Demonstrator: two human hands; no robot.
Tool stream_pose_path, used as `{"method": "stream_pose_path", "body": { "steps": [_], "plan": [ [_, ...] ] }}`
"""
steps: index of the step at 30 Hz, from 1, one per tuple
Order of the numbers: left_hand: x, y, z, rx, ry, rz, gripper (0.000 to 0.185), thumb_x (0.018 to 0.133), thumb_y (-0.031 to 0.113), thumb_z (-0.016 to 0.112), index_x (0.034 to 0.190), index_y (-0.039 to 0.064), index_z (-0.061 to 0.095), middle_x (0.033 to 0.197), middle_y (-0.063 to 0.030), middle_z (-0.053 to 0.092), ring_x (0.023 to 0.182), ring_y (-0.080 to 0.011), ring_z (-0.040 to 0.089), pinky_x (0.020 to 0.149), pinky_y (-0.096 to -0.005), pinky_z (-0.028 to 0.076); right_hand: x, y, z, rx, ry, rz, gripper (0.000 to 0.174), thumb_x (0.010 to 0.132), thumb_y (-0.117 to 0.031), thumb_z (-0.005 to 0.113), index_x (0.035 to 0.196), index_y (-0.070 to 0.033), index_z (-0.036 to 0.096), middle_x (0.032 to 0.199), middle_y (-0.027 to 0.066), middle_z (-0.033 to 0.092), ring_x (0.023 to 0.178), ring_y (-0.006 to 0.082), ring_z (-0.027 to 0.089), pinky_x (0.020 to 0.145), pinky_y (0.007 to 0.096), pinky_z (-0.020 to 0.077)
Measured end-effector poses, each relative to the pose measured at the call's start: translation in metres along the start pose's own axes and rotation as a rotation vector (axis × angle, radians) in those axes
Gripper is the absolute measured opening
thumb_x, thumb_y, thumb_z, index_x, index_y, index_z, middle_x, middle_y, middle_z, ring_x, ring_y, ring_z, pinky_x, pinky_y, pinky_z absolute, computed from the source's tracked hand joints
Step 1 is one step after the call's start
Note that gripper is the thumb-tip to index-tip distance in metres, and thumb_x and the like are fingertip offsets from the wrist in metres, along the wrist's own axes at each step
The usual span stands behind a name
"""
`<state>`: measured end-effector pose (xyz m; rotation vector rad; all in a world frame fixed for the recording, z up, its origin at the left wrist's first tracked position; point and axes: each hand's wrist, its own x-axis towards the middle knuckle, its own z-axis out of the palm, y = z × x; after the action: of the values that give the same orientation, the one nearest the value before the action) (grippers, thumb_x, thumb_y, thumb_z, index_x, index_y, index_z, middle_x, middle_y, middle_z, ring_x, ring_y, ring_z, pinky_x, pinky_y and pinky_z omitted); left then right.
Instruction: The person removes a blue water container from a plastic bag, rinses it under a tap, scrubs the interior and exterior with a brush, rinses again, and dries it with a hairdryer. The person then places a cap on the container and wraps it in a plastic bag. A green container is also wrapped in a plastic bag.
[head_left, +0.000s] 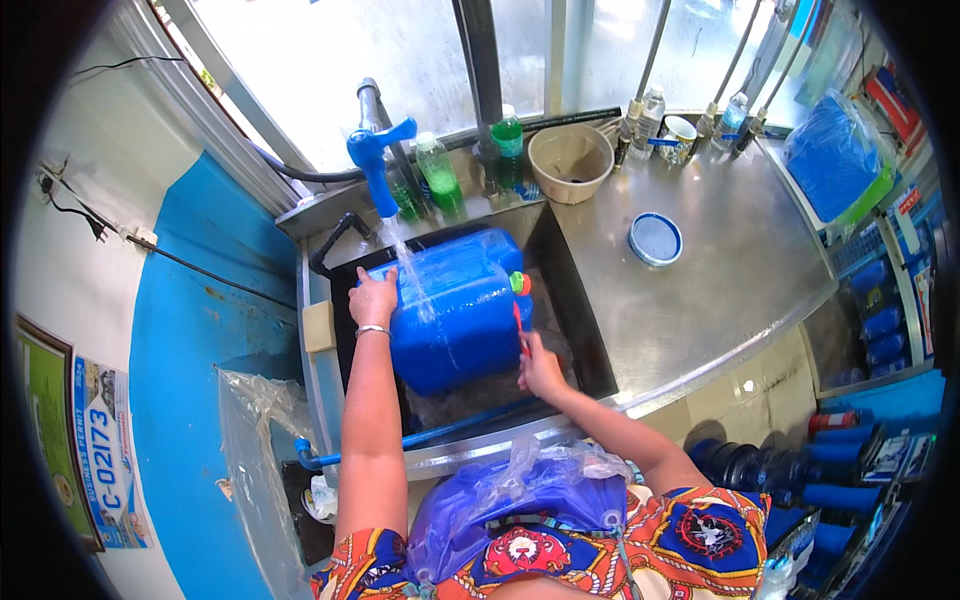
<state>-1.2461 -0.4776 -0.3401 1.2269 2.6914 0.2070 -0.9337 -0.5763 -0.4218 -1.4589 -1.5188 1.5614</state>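
Observation:
A large blue plastic water container (457, 315) lies on its side in the dark sink basin (577, 315). Water from a blue-handled faucet (373, 154) streams onto its upper face. My left hand (375, 298) grips the container's left end, thumb and fingers spread over the edge. In my right hand (541, 369) is a slim red-handled tool (518, 321), possibly a brush, held against the container's right end. Its working end is hard to make out. Just above it, a green and red fitting (519, 283) juts from that end of the container.
A round blue-rimmed lid (655, 238) rests on the steel counter (720, 277). Behind the sink stand green-liquid bottles (439, 172) and a beige plastic bowl (571, 161). A yellowish sponge (319, 327) sits on the left rim. A blue pipe (465, 427) crosses the basin's front.

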Motion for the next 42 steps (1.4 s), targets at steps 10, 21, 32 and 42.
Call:
{"method": "stream_pose_path", "body": {
  "steps": [10, 21, 32, 42],
  "plan": [
    [-0.005, -0.013, 0.001, -0.003, 0.01, -0.031, 0.086, 0.088, 0.063, 0.049, 0.148, 0.004, 0.033, 0.121, -0.0322, 0.058, 0.113, -0.0414, 0.058, 0.094, -0.0468, 0.048, 0.002, 0.01, 0.002, -0.057, 0.291, -0.293, 0.041, 0.095, 0.001, 0.047, 0.134, -0.011, 0.047, 0.071, 0.0089, 0.059, 0.06, 0.0151, 0.058, 0.055, 0.0303, 0.0479],
    [-0.012, -0.03, 0.004, -0.035, 0.035, -0.003, 0.082, 0.089, 0.064, 0.048, 0.147, 0.007, 0.035, 0.117, -0.0327, 0.059, 0.108, -0.0434, 0.06, 0.091, -0.0487, 0.05, 0.005, -0.033, -0.058, -0.224, 0.35, -0.279, 0.032, 0.092, -0.004, 0.054, 0.123, -0.008, 0.061, 0.104, 0.022, 0.068, 0.098, 0.0402, 0.064, 0.082, 0.0437, 0.0524],
    [-0.033, -0.043, 0.005, -0.02, 0.092, 0.032, 0.081, 0.089, 0.064, 0.049, 0.148, 0.01, 0.035, 0.111, -0.0327, 0.059, 0.099, -0.0448, 0.063, 0.085, -0.0491, 0.052, 0.003, -0.01, -0.075, 0.463, -0.326, 0.269, 0.034, 0.097, -0.007, 0.047, 0.128, -0.011, 0.06, 0.069, 0.0047, 0.055, 0.05, 0.0089, 0.045, 0.042, 0.0227, 0.0343],
    [-0.047, -0.022, -0.001, -0.045, 0.111, -0.006, 0.081, 0.089, 0.061, 0.052, 0.148, 0.009, 0.033, 0.113, -0.0314, 0.057, 0.097, -0.0446, 0.063, 0.085, -0.0484, 0.052, -0.037, -0.055, -0.105, 0.821, -0.37, 0.433, 0.036, 0.096, -0.005, 0.043, 0.131, -0.012, 0.051, 0.067, 0.0026, 0.047, 0.042, 0.0043, 0.032, 0.032, 0.0174, 0.0247]
  ]
}}
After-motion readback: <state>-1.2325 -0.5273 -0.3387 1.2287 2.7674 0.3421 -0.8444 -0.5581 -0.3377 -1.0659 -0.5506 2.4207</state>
